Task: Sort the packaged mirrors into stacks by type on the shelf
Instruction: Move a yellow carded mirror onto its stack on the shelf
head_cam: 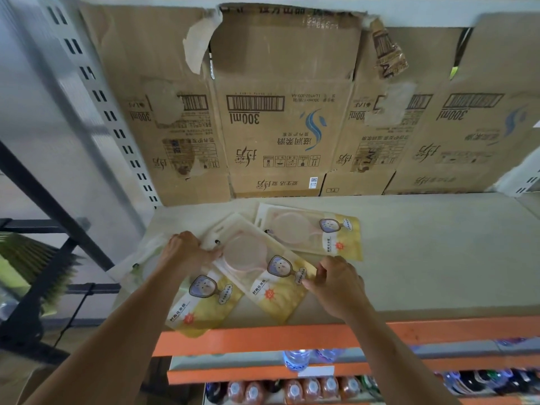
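Note:
Several packaged mirrors lie on the beige shelf. A pink-mirror pack with a yellow card lies tilted on top; my left hand grips its top end and my right hand pinches its lower right corner. Under it, at the shelf's front left, another yellow-card pack overhangs the edge. A third pink pack lies behind, flat. A pale pack with a greenish mirror shows partly beneath my left wrist.
Flattened cardboard boxes line the back of the shelf. An orange front rail runs below the packs. Bottles fill the lower shelves. A dark metal rack stands to the left. The shelf's right half is bare board.

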{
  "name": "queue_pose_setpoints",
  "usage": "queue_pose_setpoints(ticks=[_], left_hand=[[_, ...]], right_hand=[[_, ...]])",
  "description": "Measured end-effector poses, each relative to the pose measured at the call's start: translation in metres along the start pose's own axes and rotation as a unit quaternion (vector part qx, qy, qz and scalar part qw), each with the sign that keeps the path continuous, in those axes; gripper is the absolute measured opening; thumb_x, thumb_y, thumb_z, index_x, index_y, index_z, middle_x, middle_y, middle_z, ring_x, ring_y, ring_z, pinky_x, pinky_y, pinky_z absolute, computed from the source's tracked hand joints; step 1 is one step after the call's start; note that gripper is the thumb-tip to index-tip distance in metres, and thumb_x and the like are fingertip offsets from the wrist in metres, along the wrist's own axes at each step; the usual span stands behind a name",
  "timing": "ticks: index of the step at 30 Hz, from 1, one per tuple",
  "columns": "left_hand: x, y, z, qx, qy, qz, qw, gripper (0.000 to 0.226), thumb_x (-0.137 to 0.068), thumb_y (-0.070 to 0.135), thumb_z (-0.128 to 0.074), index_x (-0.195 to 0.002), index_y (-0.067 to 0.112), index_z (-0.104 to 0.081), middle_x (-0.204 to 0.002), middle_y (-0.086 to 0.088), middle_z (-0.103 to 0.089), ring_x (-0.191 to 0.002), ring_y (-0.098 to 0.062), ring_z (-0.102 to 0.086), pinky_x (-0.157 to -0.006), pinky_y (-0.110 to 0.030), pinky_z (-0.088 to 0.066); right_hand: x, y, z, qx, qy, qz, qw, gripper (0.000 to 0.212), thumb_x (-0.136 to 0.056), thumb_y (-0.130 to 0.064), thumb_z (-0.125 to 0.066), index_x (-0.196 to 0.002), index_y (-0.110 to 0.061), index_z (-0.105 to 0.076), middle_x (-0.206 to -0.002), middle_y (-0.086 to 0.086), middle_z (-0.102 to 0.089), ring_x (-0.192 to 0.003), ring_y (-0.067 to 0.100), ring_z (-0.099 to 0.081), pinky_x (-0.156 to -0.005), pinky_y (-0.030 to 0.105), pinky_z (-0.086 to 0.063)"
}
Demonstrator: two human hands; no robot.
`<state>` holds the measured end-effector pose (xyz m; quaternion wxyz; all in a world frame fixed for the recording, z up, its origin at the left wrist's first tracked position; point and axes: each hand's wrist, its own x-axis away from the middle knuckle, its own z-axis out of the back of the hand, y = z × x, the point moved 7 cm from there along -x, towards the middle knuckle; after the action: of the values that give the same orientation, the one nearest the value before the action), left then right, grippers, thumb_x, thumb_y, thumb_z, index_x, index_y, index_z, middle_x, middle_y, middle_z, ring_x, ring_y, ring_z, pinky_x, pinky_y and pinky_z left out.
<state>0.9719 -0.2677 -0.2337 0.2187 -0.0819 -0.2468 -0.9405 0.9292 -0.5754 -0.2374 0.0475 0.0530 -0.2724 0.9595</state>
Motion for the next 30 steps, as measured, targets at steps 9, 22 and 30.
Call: queue_pose_setpoints(ticks=[9, 22, 30], left_hand=[[0.011, 0.005, 0.007, 0.077, 0.021, 0.007, 0.997, 0.042, -0.066, 0.045, -0.081, -0.083, 0.014, -0.058, -0.083, -0.002, -0.062, -0.081, -0.022, -0.056, -0.064, -0.03, -0.042], [0.004, 0.009, 0.01, 0.259, -0.014, -0.004, 0.966, 0.014, -0.087, 0.018, -0.067, -0.074, 0.012, -0.064, -0.077, -0.007, -0.069, -0.071, -0.018, -0.061, -0.07, -0.031, -0.049], [-0.005, 0.049, 0.012, 0.306, -0.062, -0.072, 0.947, 0.016, -0.089, 0.025, -0.063, -0.076, 0.017, -0.067, -0.081, -0.004, -0.071, -0.058, -0.016, -0.042, -0.054, -0.025, -0.033]], right_hand=[[-0.002, 0.005, 0.002, -0.083, 0.027, -0.032, 0.996, 0.021, -0.087, -0.028, -0.057, -0.071, -0.024, -0.044, -0.07, -0.008, -0.055, -0.079, 0.021, -0.054, -0.078, 0.034, -0.044], [0.008, 0.002, 0.011, -0.136, 0.059, -0.052, 0.988, 0.012, -0.087, -0.026, -0.059, -0.075, -0.021, -0.059, -0.069, -0.006, -0.059, -0.072, 0.015, -0.057, -0.066, 0.028, -0.043], [0.028, 0.021, 0.049, -0.266, 0.119, -0.061, 0.955, 0.013, -0.084, -0.015, -0.062, -0.072, -0.013, -0.064, -0.064, 0.007, -0.066, -0.051, 0.008, -0.052, -0.051, 0.024, -0.039]])
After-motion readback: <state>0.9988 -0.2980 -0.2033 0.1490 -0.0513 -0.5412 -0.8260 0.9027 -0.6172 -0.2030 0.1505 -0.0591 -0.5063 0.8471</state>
